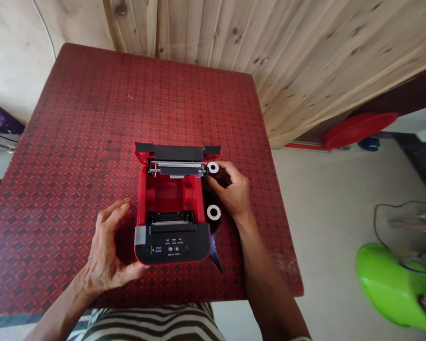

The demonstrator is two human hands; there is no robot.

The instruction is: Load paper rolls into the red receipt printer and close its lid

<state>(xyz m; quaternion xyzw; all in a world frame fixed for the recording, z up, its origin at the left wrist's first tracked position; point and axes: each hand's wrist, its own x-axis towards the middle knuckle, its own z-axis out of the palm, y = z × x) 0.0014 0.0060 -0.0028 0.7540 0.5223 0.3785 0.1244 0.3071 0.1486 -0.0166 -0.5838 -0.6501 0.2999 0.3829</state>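
Note:
A red and black label printer point(172, 208) stands open on the red patterned table point(92, 118), its lid tipped back and its red bay bare. My left hand point(108, 248) rests against the printer's left side with fingers spread, thumb at the front corner. My right hand point(230, 189) is at the printer's right side, fingers curled on a black ribbon roll with a white core point(213, 167). A second black roll with a white core point(213, 213) lies by my right wrist, with dark ribbon film trailing toward the table's front edge.
A wooden plank wall point(270, 47) stands behind the table. To the right is bare floor with a green plastic object point(390, 284), a cable point(379, 213) and a red object point(358, 128) by the wall. My striped clothing shows at the bottom.

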